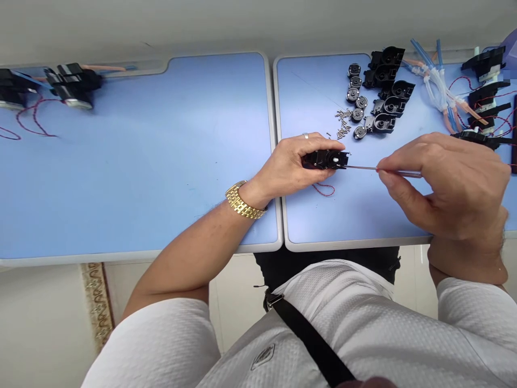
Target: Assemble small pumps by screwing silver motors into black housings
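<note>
My left hand (293,164), with a ring and a gold watch at the wrist, is closed around a small black plastic part (328,159) resting on the right blue table (323,226). A thin red wire (324,188) trails from under it. My right hand (440,183) pinches a slim screwdriver (379,169), whose metal tip meets the right side of the black part.
Behind my hands lie a scatter of small screws (343,123), round metal discs (354,91) and several black housings (388,89). Tubes (438,86) and wired black parts (484,91) fill the right edge. More black parts (72,83) with red wire sit on the left table.
</note>
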The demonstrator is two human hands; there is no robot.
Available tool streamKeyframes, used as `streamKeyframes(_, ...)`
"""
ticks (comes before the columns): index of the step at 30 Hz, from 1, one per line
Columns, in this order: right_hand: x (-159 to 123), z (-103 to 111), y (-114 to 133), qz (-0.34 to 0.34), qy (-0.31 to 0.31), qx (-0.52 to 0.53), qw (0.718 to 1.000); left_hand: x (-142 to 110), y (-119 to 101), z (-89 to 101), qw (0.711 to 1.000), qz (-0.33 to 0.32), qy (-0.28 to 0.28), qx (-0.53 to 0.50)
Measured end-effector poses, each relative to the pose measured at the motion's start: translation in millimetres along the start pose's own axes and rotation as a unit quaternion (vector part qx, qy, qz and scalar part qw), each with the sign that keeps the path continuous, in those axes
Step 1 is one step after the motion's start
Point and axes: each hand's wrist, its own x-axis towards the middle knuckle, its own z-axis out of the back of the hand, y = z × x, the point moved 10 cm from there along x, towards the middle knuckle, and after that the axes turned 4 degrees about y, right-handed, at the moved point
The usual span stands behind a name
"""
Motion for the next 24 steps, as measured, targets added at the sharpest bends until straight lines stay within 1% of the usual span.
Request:
streamKeyframes(2, -1.6, 0.2, -3.3, -0.017, -0.005, -0.011, 1.0, 0.0, -0.2, -0.4, 1.0, -0.001, 0.002, 0.002)
streamKeyframes(5, -6.4, -2.5, -11.6, -0.053, 0.004, -0.035, 0.998, -0.1, -0.5, -1.5, 1.0, -0.005, 0.009, 0.01)
streamKeyframes(9, -12.8, 3.1, -15.7, -0.065, -0.037, -0.078, 0.994, -0.3, -0.7, -1.7, 1.0, -0.009, 0.01, 0.016)
streamKeyframes(12, -11.4, -0.8, -19.6, -0.086, -0.022, -0.049, 0.995, -0.3, -1.9, -1.4, 1.0, -0.013, 0.007, 0.012)
streamKeyframes(16, -3.4, -1.0, -9.4, -0.059, -0.007, 0.031, 0.998, -0.2, -0.8, -1.5, 1.0, -0.005, 0.006, 0.012)
streamKeyframes(17, -2.1, -2.2, -9.3, -0.065, 0.003, 0.041, 0.997, -0.2, -0.4, -1.5, 1.0, -0.002, 0.006, 0.011)
streamKeyframes(19, -1.3, -3.5, -10.4, -0.078, 0.013, 0.042, 0.996, -0.1, 0.2, -1.3, 1.0, 0.0, 0.005, 0.008)
streamKeyframes(20, -1.5, -2.4, -10.8, -0.078, 0.006, 0.035, 0.996, 0.0, 0.2, -1.4, 1.0, 0.0, 0.005, 0.006)
streamKeyframes(21, -1.7, 2.0, -7.9, -0.058, -0.02, 0.028, 0.998, 0.0, 0.0, -1.5, 1.0, -0.001, 0.006, 0.004)
streamKeyframes(22, -1.8, -4.7, -10.1, -0.063, 0.008, 0.016, 0.998, 0.0, -0.3, -1.7, 1.0, -0.001, 0.007, 0.002)
streamKeyframes(23, -2.9, 4.4, -6.1, -0.036, -0.045, 0.004, 0.998, -0.1, -0.6, -1.8, 1.0, -0.001, 0.007, 0.002)
streamKeyframes(24, -3.6, 4.4, -5.7, -0.028, -0.052, -0.007, 0.998, -0.2, -0.7, -1.7, 1.0, 0.001, 0.007, 0.003)
